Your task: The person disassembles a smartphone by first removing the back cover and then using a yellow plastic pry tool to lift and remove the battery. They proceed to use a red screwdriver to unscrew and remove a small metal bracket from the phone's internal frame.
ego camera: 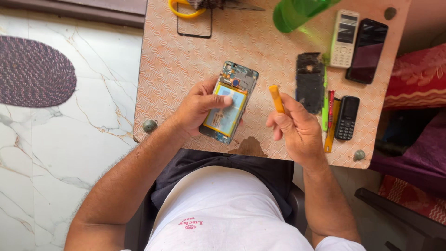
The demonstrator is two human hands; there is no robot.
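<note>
Left hand [197,109] closed around opened phone [230,102] at bench [186,60] centre, thumb on battery. Right hand [297,128], at three o'clock, pinching orange pry tool [277,98]. Risk: slipping, piercing battery or tearing cables.

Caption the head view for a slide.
Left hand holds an opened smartphone over the patterned table; right hand grips an orange pry tool.
</note>
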